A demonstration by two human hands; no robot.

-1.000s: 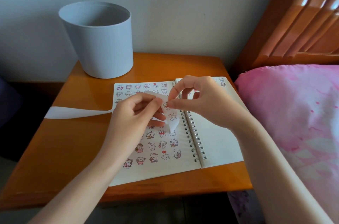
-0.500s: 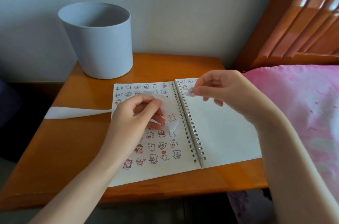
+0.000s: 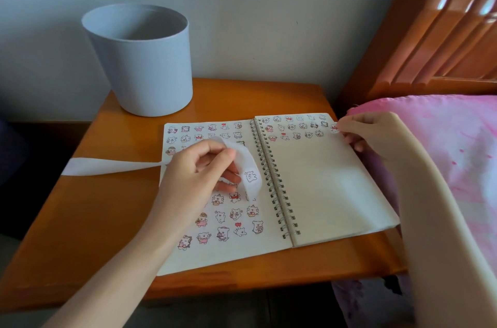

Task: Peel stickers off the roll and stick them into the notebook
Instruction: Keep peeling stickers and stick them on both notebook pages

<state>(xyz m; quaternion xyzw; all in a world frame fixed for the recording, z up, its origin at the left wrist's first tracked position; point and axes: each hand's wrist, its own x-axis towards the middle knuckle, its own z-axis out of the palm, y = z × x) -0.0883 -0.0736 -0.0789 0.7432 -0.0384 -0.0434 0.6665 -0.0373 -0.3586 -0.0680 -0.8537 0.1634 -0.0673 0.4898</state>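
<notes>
A spiral notebook lies open on the wooden bedside table. Its left page is full of small cartoon stickers; the right page has rows of them along the top. My left hand pinches the white sticker strip above the left page; the strip curls down by the spiral and shows one bear sticker. The used strip trails off to the left. My right hand is at the right page's top right corner, its fingertips pressing a sticker down at the page edge.
A grey-blue round bin stands at the back left of the table, against the wall. A pink bedspread borders the table on the right, with a wooden headboard behind it. The table's front edge is near me.
My right hand took a sticker from the strip, carried it across the right page to the top right corner, and now sets it on the page. My left hand keeps holding the strip.
</notes>
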